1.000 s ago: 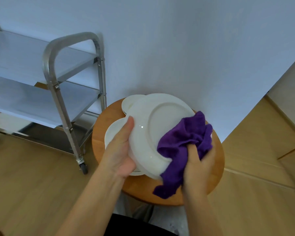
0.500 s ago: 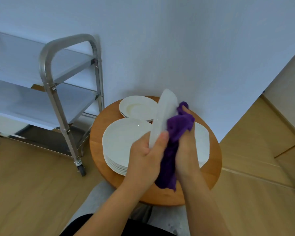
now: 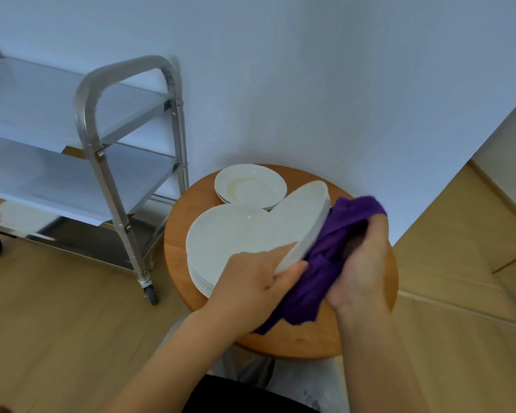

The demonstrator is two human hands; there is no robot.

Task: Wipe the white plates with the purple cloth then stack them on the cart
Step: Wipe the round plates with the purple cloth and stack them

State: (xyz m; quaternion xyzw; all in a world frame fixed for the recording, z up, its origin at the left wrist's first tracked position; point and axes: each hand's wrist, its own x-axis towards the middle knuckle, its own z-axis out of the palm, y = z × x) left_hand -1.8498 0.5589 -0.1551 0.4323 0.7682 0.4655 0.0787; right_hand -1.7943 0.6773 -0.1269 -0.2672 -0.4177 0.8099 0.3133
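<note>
Plate [image 3: 303, 225] mid-wipe at centre frame: my left hand [image 3: 251, 281] pinches its rim, right hand [image 3: 359, 272] grips the purple cloth [image 3: 325, 263], stacks [image 3: 221, 236] wait on the counter [image 3: 295, 338], cart [image 3: 108, 150] shelves apparently bare.

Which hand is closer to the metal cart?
Left. The left hand grips the plate on the side facing the cart; the right hand, holding the cloth, is farther away.

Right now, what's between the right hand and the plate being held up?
In the head view, the purple cloth lies bunched between the right hand and the tilted plate, which the left hand holds.
</note>
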